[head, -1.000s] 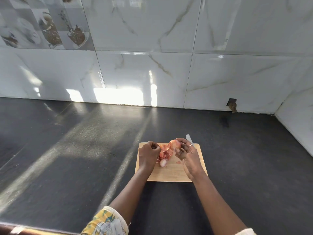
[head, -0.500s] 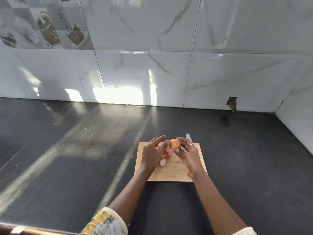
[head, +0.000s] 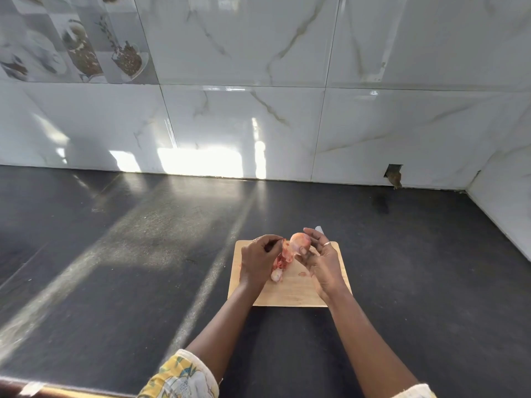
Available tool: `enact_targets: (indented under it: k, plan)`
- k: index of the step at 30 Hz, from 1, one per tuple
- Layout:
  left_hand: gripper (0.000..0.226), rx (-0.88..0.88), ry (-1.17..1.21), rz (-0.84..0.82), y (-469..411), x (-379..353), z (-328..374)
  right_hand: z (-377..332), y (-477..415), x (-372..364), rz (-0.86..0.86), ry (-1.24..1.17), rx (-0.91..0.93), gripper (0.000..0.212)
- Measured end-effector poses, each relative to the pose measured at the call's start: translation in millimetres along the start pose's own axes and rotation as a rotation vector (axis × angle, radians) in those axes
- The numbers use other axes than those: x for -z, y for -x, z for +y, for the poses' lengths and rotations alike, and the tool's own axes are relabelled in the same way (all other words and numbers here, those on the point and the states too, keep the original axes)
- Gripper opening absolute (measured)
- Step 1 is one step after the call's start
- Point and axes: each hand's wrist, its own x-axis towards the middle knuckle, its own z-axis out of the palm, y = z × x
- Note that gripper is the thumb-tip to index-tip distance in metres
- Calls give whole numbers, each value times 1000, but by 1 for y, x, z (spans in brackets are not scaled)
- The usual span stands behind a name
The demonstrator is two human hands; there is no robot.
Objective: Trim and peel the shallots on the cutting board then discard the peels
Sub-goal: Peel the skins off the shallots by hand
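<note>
Two hands work over a wooden cutting board (head: 290,295) that lies on a dark tabletop (head: 115,268), at roughly 1 o'clock from the person's body.

Right hand (head: 323,264): raised above the board's 12 o'clock edge, palm turned inward. Its fingers (head: 311,235) curl behind a pale pink shallot (head: 300,242) and the thumb presses on its front, so the shallot is gripped clear of the board. A ring (head: 327,243) sits on one finger. A pale knife tip (head: 319,229) shows beyond these fingers at 12 o'clock; whether the hand holds it cannot be told.

Left hand (head: 255,262): at 9 o'clock of the shallot, fingers bent and closed in a pinch on a strip of peel (head: 285,249) that hangs from the shallot's left side.

On the board, directly under the strip, lies a small heap of peels (head: 280,263). A peeled shallot (head: 276,275), whitish, rests just at the heap's 6 o'clock. One small scrap (head: 302,273) lies apart at 3 o'clock of it.

White marbled wall tiles (head: 244,110) stand behind the tabletop.
</note>
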Motion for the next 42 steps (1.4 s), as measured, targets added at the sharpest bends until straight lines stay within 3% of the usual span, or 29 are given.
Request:
enact_targets:
  k: [8, 15, 18, 25, 28, 31, 37, 42]
  plan:
    - [25, 75, -47, 4, -1, 7, -1, -5, 4, -3, -11, -202, -124, 18]
    - [28, 96, -181, -83, 2, 4, -5, -6, 4, 1, 7, -200, -194, 18]
    - [26, 82, -131, -70, 1, 3, -5, -5, 4, 1, -30, -161, -171, 10]
    - [25, -7, 106, -230, 3, 6, -2, -5, 6, 0, -82, -257, -107, 36]
    - [26, -28, 117, -214, 3, 8, -1, -4, 6, 0, -85, -256, -86, 47]
    - [26, -43, 161, -210, 2, 9, -2, -2, 6, 1, -85, -243, -52, 41]
    - [21, -9, 274, -196, 2, 7, -6, -1, 8, 0, -140, -26, -9, 40]
    - [26, -17, 160, -253, 0, 5, -9, 3, 6, -2, -69, 149, 48, 51]
